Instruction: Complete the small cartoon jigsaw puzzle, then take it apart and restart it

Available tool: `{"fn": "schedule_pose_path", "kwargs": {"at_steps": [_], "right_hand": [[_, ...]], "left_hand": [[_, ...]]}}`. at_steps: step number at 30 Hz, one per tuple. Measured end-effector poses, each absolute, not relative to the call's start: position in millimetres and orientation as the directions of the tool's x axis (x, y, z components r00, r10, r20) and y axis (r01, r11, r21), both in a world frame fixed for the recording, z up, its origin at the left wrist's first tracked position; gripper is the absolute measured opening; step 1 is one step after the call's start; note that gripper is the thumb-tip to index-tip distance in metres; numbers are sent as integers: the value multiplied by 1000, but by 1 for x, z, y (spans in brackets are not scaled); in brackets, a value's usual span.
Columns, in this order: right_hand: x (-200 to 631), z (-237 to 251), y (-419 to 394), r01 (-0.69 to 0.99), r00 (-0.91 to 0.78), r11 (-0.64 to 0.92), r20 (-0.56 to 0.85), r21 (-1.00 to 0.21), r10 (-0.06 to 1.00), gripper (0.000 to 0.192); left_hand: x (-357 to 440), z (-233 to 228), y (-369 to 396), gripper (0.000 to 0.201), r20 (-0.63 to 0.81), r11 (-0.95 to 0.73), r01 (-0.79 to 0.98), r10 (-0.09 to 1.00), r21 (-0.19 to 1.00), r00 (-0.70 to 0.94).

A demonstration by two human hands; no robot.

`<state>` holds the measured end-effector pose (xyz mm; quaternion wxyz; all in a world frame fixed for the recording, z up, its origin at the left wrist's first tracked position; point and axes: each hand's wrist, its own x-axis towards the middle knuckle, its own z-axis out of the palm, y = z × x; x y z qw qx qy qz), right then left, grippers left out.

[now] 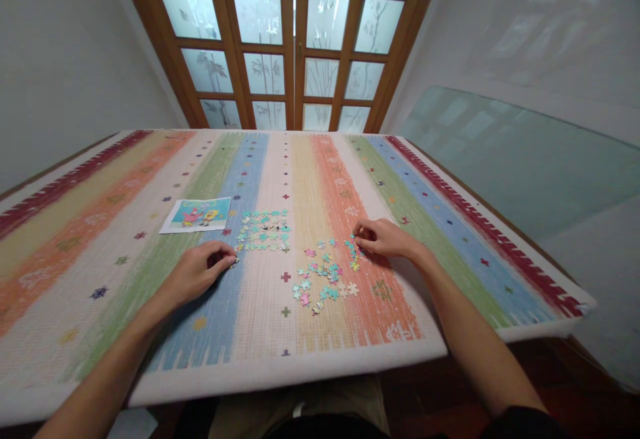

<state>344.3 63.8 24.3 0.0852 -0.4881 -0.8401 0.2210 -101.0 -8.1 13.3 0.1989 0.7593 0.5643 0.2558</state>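
left hand [197, 271]: palm down, fingers curled | right hand [383, 237]: palm down, fingertips pinched | forearms bare

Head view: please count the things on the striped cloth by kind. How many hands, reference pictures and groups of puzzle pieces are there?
Hands: 2, left hand and right hand
Reference picture: 1
Groups of puzzle pieces: 2, joined teal group and loose group
Total: 5
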Motion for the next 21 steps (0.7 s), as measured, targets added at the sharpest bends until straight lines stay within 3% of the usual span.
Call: {"fn": "schedule_pose_path", "kwargs": {"at_steps": [7,21], "right_hand": [[344,27,67,752,-543,437,-88,-493,835,10],[341,33,69,761,-546,441,-104,-476,831,8]], "left_hand": [[-92,5,-10,32,322,-347,766,927,541,193],[-88,12,-16,36,407,-351,796,902,493,145]]}}
